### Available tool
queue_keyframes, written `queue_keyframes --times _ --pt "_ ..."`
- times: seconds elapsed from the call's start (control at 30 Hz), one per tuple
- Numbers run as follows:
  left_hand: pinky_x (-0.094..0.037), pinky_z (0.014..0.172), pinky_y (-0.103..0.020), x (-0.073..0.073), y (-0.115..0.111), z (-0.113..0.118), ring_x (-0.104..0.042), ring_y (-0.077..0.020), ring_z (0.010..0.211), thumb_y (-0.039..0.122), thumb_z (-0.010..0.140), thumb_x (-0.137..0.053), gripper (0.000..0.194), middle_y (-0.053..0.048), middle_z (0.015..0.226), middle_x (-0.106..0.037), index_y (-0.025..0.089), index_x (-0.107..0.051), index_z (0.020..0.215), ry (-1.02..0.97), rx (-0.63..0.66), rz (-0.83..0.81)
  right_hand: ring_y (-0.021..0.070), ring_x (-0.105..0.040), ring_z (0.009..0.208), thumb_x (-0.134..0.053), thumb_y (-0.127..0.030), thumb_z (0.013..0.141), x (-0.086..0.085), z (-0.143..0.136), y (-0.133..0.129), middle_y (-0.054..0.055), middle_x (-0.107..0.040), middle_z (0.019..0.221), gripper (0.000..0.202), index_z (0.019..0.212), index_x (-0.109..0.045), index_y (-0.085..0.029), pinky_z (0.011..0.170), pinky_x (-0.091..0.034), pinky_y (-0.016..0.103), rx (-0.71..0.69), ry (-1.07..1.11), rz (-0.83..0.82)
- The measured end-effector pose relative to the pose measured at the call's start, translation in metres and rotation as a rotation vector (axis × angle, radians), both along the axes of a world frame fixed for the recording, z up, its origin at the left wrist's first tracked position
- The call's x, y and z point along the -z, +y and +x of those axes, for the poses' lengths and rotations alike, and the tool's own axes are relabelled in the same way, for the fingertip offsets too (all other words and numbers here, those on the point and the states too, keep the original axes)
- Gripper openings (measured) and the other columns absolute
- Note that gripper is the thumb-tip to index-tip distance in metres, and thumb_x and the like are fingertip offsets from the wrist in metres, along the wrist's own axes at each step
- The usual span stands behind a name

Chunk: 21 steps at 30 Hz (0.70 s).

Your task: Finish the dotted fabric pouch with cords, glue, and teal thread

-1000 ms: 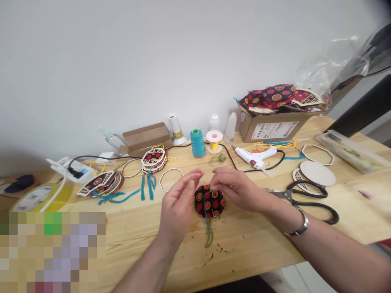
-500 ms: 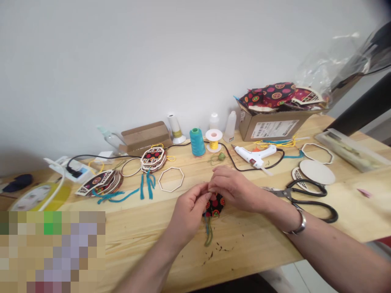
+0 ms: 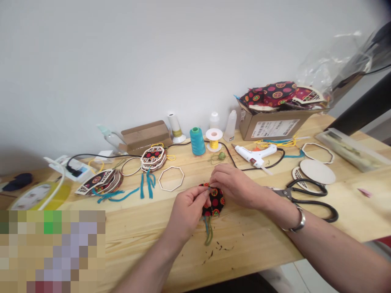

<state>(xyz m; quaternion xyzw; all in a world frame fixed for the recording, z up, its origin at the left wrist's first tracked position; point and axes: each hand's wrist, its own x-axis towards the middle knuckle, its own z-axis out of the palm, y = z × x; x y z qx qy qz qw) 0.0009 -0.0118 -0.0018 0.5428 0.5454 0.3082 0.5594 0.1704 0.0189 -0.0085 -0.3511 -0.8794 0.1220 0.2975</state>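
A black fabric piece [image 3: 218, 202] with red and orange round patterns lies between my hands, low over the table. My left hand [image 3: 187, 208] is closed in a pinch on its left side, thumb on top. At the upper edge, my right hand [image 3: 234, 186] has its fingers bent together and touching the cloth; the exact spot under the fingertips is hidden. Olive and teal cords [image 3: 209, 232] hang from the lower edge toward me. Dark scraps [image 3: 218, 246] are scattered on the wood below.
Black-handled scissors [image 3: 308, 197] lie beside my right forearm. Behind them are a white glue gun [image 3: 255, 155] and a cardboard box [image 3: 275, 125] of patterned cloth. A teal thread cone [image 3: 197, 141], yellow spool [image 3: 214, 142], octagonal frame [image 3: 160, 186] and fan-shaped stack [image 3: 102, 182] stand leftward.
My right hand's fingers have lifted slightly and shifted away from my left thumb, so more of the fabric piece's upper part shows. My left hand keeps its pinch.
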Motion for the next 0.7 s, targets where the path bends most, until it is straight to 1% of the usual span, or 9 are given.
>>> queue_keyframes --times 0.13,0.23,0.33,0.4,0.47,0.57,0.63,0.7 --pt "-0.022 0.041 -0.020 0.005 0.000 -0.002 -0.032 -0.0050 0.042 0.035 0.078 -0.056 0.027 0.003 0.053 -0.050 0.015 -0.060 0.060 -0.032 -0.024 -0.026 0.0149 -0.049 0.074 -0.043 -0.012 0.085 0.000 -0.001 0.000 0.007 -0.057 0.078 0.018 0.073 -0.056 -0.014 0.067 -0.041 0.028 0.030 0.007 0.001" --pt "-0.022 0.041 -0.019 0.008 0.000 -0.003 -0.031 -0.0050 0.043 0.035 0.076 -0.059 0.028 0.004 0.048 -0.046 0.015 -0.060 0.056 -0.084 -0.043 -0.021 0.0153 -0.050 0.075 -0.042 -0.013 0.086 -0.001 -0.001 0.001 0.008 -0.058 0.082 0.019 0.073 -0.056 -0.014 0.068 -0.042 0.028 0.044 0.022 0.011" --pt "-0.022 0.041 -0.018 0.010 0.000 -0.002 -0.029 -0.0048 0.043 0.034 0.073 -0.063 0.023 0.006 0.044 -0.040 0.014 -0.066 0.062 -0.142 -0.089 -0.038 0.0154 -0.051 0.076 -0.042 -0.013 0.086 0.000 -0.001 0.001 0.009 -0.058 0.083 0.019 0.074 -0.056 -0.014 0.068 -0.044 0.028 0.045 0.035 0.022" --pt "-0.021 0.041 -0.018 0.009 0.000 -0.002 -0.027 -0.0042 0.042 0.034 0.071 -0.065 0.020 0.006 0.044 -0.040 0.015 -0.070 0.068 -0.167 -0.122 -0.067 0.0156 -0.051 0.077 -0.042 -0.013 0.087 0.002 -0.001 0.002 0.009 -0.058 0.084 0.018 0.075 -0.056 -0.014 0.068 -0.045 0.029 0.047 0.047 0.023" --pt "-0.022 0.040 -0.017 0.008 0.000 -0.002 -0.027 -0.0035 0.041 0.034 0.069 -0.067 0.020 0.006 0.046 -0.044 0.015 -0.072 0.072 -0.175 -0.148 -0.082 0.0162 -0.052 0.081 -0.043 -0.014 0.087 0.005 0.000 0.002 0.009 -0.058 0.089 0.016 0.079 -0.057 -0.015 0.071 -0.046 0.030 0.050 0.063 0.020" --pt "-0.023 0.039 -0.017 0.005 0.000 0.000 -0.029 -0.0032 0.040 0.034 0.066 -0.069 0.020 0.005 0.046 -0.046 0.014 -0.073 0.070 -0.184 -0.179 -0.086 0.0176 -0.052 0.094 -0.045 -0.012 0.086 0.009 0.002 0.003 0.011 -0.057 0.103 0.014 0.091 -0.057 -0.015 0.081 -0.046 0.033 0.066 0.095 0.027" --pt "-0.025 0.040 -0.017 0.003 0.001 0.001 -0.030 -0.0035 0.040 0.034 0.065 -0.070 0.020 0.006 0.044 -0.045 0.015 -0.073 0.068 -0.206 -0.206 -0.097 0.0189 -0.050 0.102 -0.045 -0.010 0.085 0.011 0.003 0.003 0.011 -0.055 0.112 0.018 0.098 -0.057 -0.016 0.087 -0.045 0.035 0.076 0.105 0.036" --pt "-0.028 0.041 -0.017 0.001 0.001 0.002 -0.032 -0.0039 0.041 0.033 0.063 -0.071 0.019 0.006 0.043 -0.045 0.015 -0.074 0.069 -0.227 -0.232 -0.102 0.0201 -0.048 0.108 -0.044 -0.008 0.084 0.012 0.003 0.003 0.011 -0.054 0.117 0.024 0.104 -0.056 -0.016 0.091 -0.044 0.038 0.069 0.102 0.049"
